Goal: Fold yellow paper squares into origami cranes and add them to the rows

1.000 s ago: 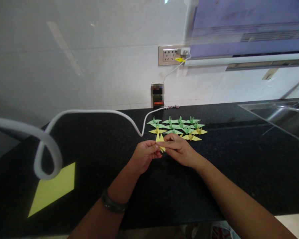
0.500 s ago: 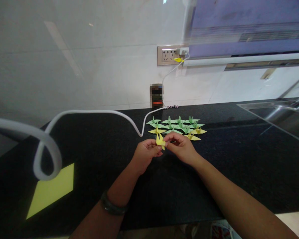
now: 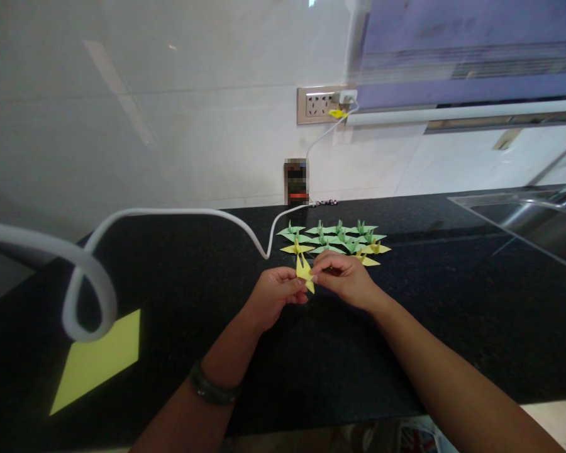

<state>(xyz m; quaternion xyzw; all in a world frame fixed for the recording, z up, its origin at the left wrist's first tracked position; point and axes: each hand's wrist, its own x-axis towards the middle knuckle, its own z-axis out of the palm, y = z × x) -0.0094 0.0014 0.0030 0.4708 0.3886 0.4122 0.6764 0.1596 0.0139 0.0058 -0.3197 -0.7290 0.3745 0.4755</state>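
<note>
A small yellow origami crane (image 3: 304, 267) is held between my two hands above the dark countertop. My left hand (image 3: 276, 292) pinches its left side between thumb and fingers. On its right side, the thumb and forefinger of my right hand (image 3: 342, 277) close on a folded paper edge. Two narrow points of the paper stand up, and another part points down toward me. Just beyond my hands stand several finished green paper cranes (image 3: 339, 236) in rows, with a few yellow cranes (image 3: 377, 248) at the near edge. My right hand hides part of this group.
A stack or sheet of yellow square paper (image 3: 106, 362) lies at the left. The white cable (image 3: 193, 212) loops across the left and runs to a wall socket (image 3: 314, 106). A phone-like blurred object (image 3: 297, 182) leans on the wall. The sink (image 3: 538, 220) is at the right.
The yellow crane has turned slightly in my fingers, and its lower part now points further down and right. Both hands stay nearly in place.
</note>
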